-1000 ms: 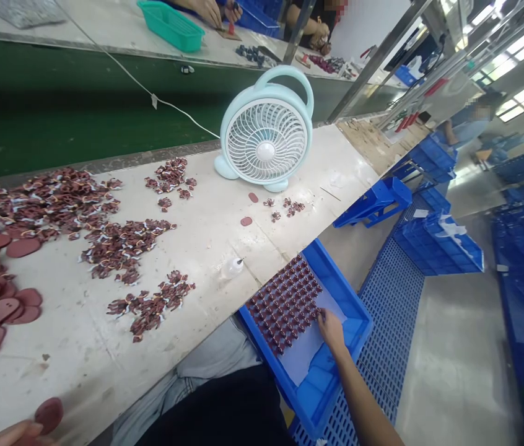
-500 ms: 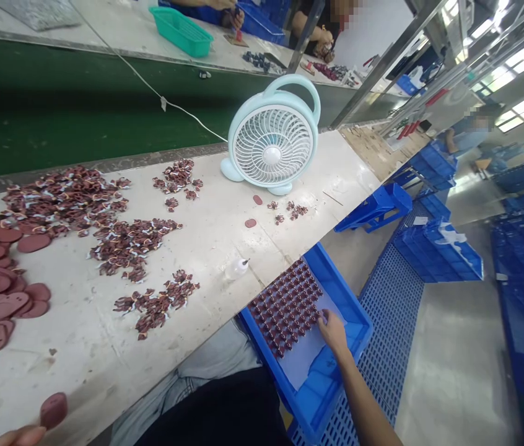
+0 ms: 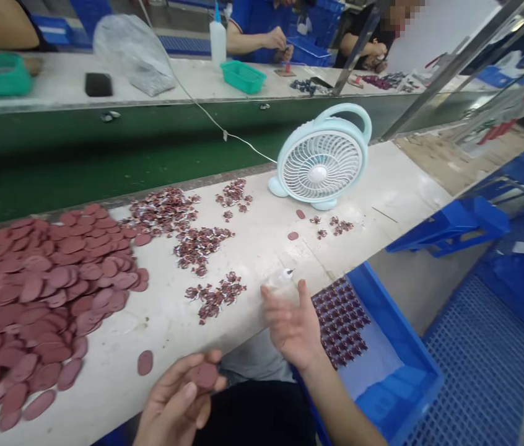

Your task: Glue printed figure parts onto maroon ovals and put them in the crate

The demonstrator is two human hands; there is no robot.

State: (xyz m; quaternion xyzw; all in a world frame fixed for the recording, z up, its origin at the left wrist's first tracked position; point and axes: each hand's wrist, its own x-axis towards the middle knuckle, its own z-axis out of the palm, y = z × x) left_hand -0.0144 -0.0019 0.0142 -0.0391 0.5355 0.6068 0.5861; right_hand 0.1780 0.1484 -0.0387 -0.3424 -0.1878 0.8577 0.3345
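Between the thumb and fingers of my left hand (image 3: pixel 171 402) is a reddish-brown oval disc (image 3: pixel 207 376), held low in front of me. My right hand (image 3: pixel 295 328) is open, fingers apart, just by a small clear squeeze bottle (image 3: pixel 279 279) with a dark tip that lies on the table. Whether the fingertips touch the bottle I cannot tell. A single oval disc (image 3: pixel 145 363) lies left of my left hand. Small brown figure-like pieces (image 3: pixel 218 297) are heaped beyond my hands. Behind my right wrist, a blue crate (image 3: pixel 422 365) holds rows of dark red pieces (image 3: pixel 343 322) on white sheeting.
A large pile of oval discs (image 3: pixel 52 297) covers the table's left. A pale blue fan (image 3: pixel 320 170) stands at the back, its white cord (image 3: pixel 201 111) running up left. Across the green divider (image 3: pixel 104 148), people work at another bench. A blue stool (image 3: pixel 452 226) stands right of the table.
My view has swung left. My left hand has come in from the lower left with the disc. My right hand has left the crate and moved over to the bottle, fingers spread.
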